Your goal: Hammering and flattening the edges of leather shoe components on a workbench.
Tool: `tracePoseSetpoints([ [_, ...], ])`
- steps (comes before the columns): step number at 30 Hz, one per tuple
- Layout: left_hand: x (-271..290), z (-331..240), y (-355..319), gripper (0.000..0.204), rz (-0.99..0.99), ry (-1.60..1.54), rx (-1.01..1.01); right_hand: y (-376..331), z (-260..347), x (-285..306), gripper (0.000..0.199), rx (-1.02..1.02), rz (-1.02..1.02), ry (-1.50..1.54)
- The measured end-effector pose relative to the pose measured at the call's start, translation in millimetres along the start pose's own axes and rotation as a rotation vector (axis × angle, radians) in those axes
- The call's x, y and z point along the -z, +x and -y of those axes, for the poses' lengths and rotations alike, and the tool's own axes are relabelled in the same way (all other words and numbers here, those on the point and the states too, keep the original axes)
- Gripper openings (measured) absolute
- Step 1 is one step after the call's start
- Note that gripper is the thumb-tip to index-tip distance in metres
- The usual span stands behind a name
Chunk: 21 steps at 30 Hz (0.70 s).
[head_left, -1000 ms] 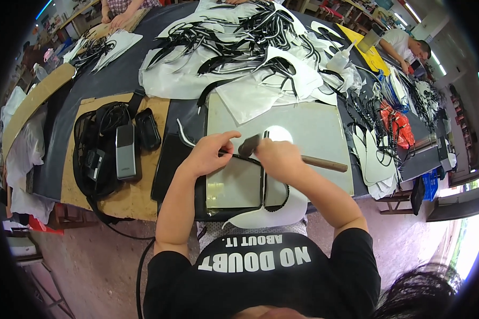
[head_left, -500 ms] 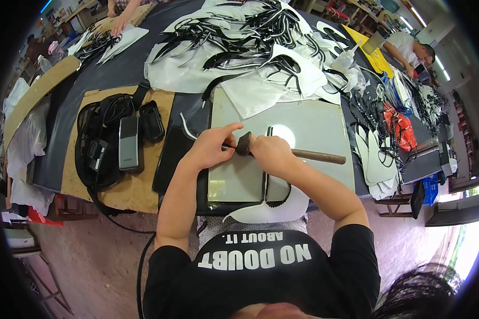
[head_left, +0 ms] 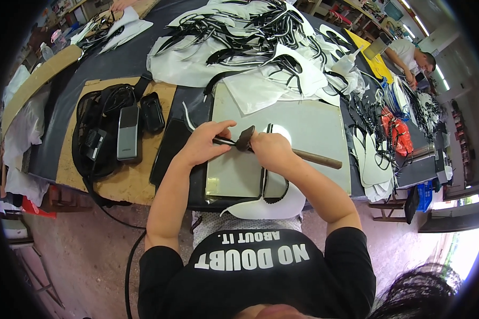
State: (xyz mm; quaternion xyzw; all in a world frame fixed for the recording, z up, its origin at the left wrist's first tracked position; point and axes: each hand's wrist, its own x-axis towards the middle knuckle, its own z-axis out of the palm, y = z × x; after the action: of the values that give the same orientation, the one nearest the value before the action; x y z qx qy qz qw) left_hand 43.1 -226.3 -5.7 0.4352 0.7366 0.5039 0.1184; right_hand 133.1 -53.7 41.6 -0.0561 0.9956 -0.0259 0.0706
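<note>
The right hand (head_left: 271, 151) covers most of the hammer's (head_left: 282, 150) grip, so only the dark head near the thumb and the brown wooden handle running out to the right past the wrist can be seen. That hand is closed tightly round the handle close to the head. The head sits just above the black strap (head_left: 226, 141), and whether it touches the strap is hard to tell from here.

The left hand (head_left: 205, 143) has its fingers pinched together on the strap, holding it flat against the grey board (head_left: 314, 138); the fingertips hide the part they press. The strap is thin and partly lost between the two hands, which lie just beside each other near the board's left half.

A white cut piece (head_left: 266, 204) with a dark edge hangs over the near rim of the worktop (head_left: 64, 133), its upper part running under the right hand.

Left of the board, on a sheet of brown cardboard (head_left: 80, 175), lie a black bag (head_left: 98, 133) with a grey device (head_left: 127, 133) on it. Beyond the board is a heap of white pieces and black straps (head_left: 239, 48), too tangled to sort out. At the far right another person (head_left: 410, 56) leans over the worktop, cut off by the picture's dark rim.
</note>
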Motion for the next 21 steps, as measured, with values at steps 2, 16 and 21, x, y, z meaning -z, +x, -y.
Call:
tracePoseSetpoints([
  [2, 0, 1, 1, 0.047, -0.007, -0.061, -0.005, 1, 1, 0, 0.016, 0.005, 0.003, 0.013],
  [16, -3, -1, 6, 0.041, -0.014, -0.081, 0.075, 6, 5, 1, 0.018, 0.001, 0.002, -0.048],
  [21, -2, 3, 5, 0.04, -0.023, -0.105, 0.087, 10, -3, 15, 0.014, 0.136, -0.083, -0.082],
])
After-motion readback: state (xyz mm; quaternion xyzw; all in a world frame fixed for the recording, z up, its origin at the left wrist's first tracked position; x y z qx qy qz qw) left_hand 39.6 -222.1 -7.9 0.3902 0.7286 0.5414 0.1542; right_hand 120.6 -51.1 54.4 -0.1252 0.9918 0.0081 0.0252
